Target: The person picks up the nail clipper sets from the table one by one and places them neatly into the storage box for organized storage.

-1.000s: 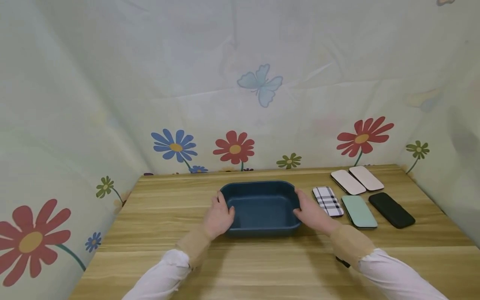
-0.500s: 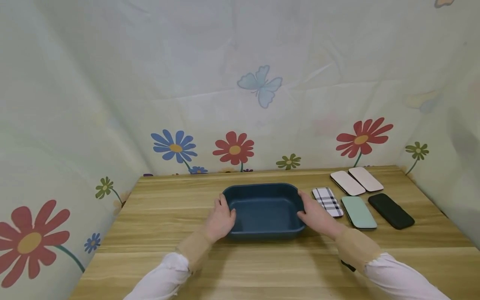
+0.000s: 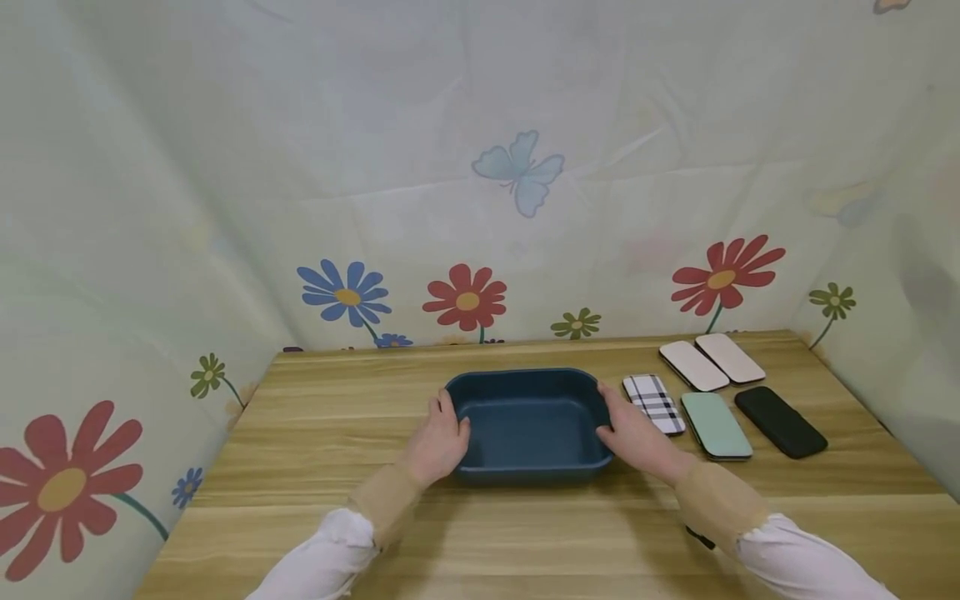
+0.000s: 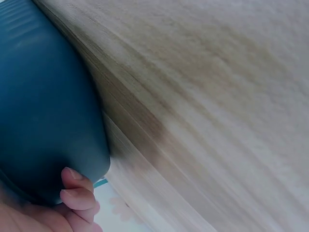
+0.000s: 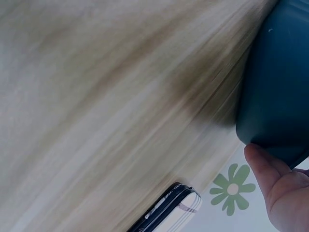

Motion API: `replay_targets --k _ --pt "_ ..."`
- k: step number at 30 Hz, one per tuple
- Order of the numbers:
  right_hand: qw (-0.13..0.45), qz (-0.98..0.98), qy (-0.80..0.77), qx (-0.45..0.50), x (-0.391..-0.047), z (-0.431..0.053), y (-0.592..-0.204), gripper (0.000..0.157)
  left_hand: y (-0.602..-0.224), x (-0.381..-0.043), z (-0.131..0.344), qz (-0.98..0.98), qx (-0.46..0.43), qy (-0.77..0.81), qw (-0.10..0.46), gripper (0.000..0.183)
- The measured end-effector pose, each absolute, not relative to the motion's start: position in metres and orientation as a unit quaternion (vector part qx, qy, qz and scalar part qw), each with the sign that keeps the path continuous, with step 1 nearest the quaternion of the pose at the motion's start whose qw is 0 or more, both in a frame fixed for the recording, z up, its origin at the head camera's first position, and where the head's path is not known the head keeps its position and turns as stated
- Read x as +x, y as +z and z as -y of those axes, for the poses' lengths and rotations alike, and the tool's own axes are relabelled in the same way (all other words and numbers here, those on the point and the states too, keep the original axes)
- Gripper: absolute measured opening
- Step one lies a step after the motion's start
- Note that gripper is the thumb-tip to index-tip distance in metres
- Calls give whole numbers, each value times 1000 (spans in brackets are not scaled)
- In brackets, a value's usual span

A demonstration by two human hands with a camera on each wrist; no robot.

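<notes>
A dark blue rectangular basin (image 3: pixel 528 433) with rounded corners is held between my two hands at the middle of the wooden table. Its inside shows nothing in it. My left hand (image 3: pixel 437 440) grips the left end, thumb over the rim; in the left wrist view curled fingers (image 4: pixel 79 195) press against the outer wall. At the opposite end my right hand (image 3: pixel 636 432) holds the rim likewise, its thumb inside. In the right wrist view fingers (image 5: pixel 263 169) touch the basin's outer wall. Whether the base touches the table is hard to tell.
Right of the basin lie flat rounded cases: a plaid one (image 3: pixel 654 404), a mint green one (image 3: pixel 716 426), a black one (image 3: pixel 781 422) and two pale pink ones (image 3: pixel 695 365). A flower-printed curtain (image 3: pixel 517 233) hangs behind the table (image 3: pixel 345 400).
Both hands have brought the basin slightly to the right and toward me, most of it in the first half second. The cases have stayed in place.
</notes>
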State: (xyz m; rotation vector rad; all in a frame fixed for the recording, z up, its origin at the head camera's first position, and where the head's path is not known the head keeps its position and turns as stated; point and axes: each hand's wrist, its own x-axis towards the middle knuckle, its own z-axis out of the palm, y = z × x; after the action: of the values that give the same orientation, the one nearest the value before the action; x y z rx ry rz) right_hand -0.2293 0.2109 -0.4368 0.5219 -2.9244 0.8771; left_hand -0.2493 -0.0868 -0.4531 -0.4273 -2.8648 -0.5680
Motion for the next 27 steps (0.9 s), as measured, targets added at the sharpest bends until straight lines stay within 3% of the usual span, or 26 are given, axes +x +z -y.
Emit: replay_targets --k 10,17,22,27 --pt "26 948 271 163 -230 -212 -437 60 -454 -260 89 952 -181 -186 162 39" --pt "26 947 276 163 -229 -211 -439 59 -453 -286 98 939 -257 -204 103 44" --pt "18 949 275 155 -230 -211 -443 60 -455 -302 104 915 -330 -211 93 42" --pt "21 950 272 153 -230 -212 -442 60 -455 -308 105 911 -343 -220 68 43"
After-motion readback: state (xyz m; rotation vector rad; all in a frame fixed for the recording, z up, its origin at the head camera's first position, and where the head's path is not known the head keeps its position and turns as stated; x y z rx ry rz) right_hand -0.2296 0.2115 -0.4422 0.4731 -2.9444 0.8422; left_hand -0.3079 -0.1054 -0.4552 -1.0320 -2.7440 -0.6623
